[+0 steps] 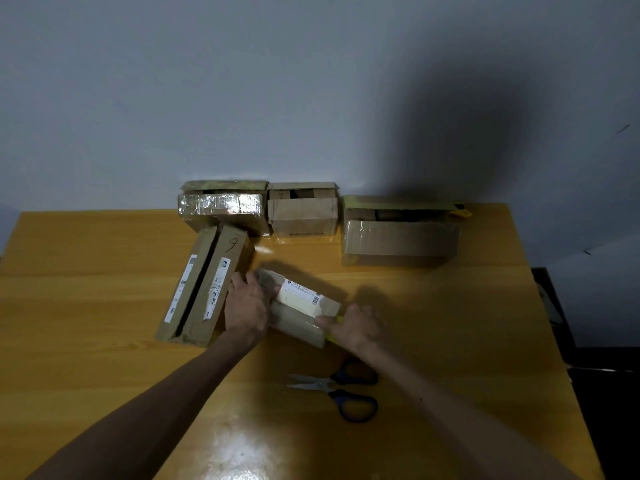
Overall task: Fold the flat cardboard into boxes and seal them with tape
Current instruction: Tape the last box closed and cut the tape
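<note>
While the small box point(301, 306) lies on its side near the middle of the table point(104, 306), both hands are on it. Left hand point(247, 304) wraps the left end, fingers curled over the far edge. Right hand point(356, 329) grips the right end, fingers bent together, thumb laid along the near face. A yellow piece point(339, 319) shows under that hand; cannot tell whether it is tape or a tool. Judged step: box already folded, sealing of the right end or seam in progress. Next move likely calls for pressing the strip flat along the seam while the left hand keeps the box from turning, then a cut. Scissors point(341, 389) lie open just nearer, within reach of the right forearm. Long carton point(204, 289) marked "9" lies touching or just beside the left hand and limits room on that side. Along the far edge stand a foil-wrapped box point(221, 209), a middle box point(303, 214) and a wide box point(398, 237), flaps still open, well apart from the work.
</note>
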